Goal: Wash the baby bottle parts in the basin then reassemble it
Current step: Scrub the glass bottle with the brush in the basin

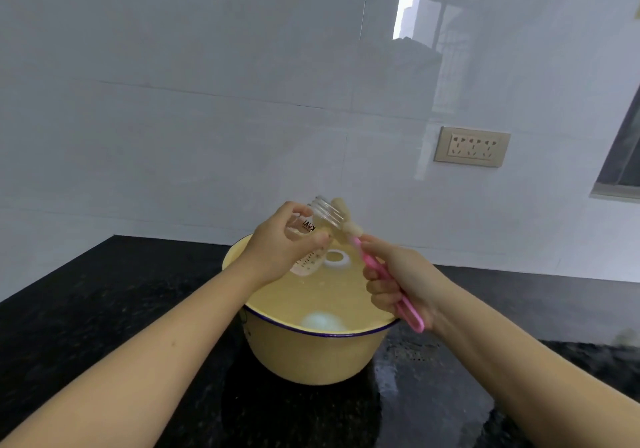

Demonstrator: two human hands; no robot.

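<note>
- Bottle [320, 219], clear with printed marks, is held tilted above the yellow basin [311, 357]. Its threaded mouth points up and to the right. The left hand [280, 250] grasps its body, fingers curled round it.
- The right hand [398, 281] clasps the pink handle of the brush [353, 229], whose pale sponge head sits right at the bottle's mouth.
- The step in hand looks to be scrubbing the inside. The sponge should go in straight along the neck and be twisted as it is pushed to the bottom, so that the base and shoulder are reached.
- A firm left-hand hold matters, since the wet bottle will likely slip. Working low over the water [311, 297] would let drips fall into the basin rather than on the dark counter [104, 291].
- A white ring [336, 260] floats near the far rim, just beside the bottle. A pale rounded part [322, 321] lies under the water near the front rim; whether it is cap or teat cannot be told.
- The left palm hides much of the bottle. The sponge is blurred, so whether it has entered the mouth or only touches the rim is unclear.
</note>
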